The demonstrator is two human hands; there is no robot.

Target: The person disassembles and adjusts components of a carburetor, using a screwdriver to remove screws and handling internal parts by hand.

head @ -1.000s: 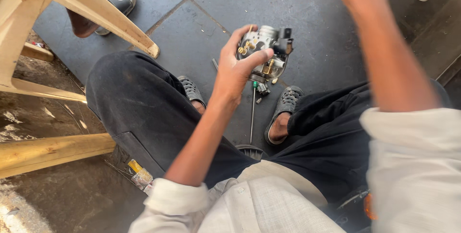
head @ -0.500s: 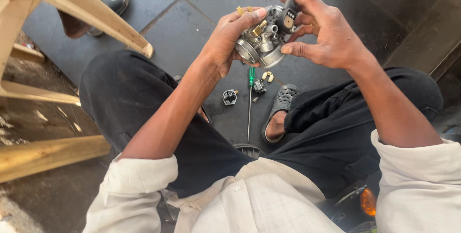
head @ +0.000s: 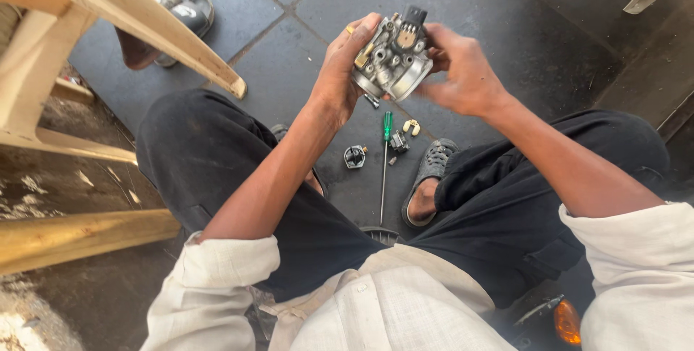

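A dark tiled floor (head: 506,26) is seen beneath the seated person, whose black-trousered legs are spread to either side, with a sandalled foot (head: 428,181) resting near the middle. A pale wooden frame (head: 108,11) stands to the left.

A metal carburettor body (head: 394,58) is held up above the floor between both hands. The left hand (head: 340,76) is wrapped around its left side, fingers closed on the casting. The right hand (head: 466,76) is set against its right side, thumb and fingers curled loosely about it. Compared with half a second ago, the part has been turned so that its ported face and black top piece are shown to the camera, and the right hand has been shifted from over the top to the side.

On the floor below, a green-handled screwdriver (head: 384,163) is laid between the legs as before, with a small round metal part (head: 354,156) just to its left and small fittings (head: 403,135) just to its right.
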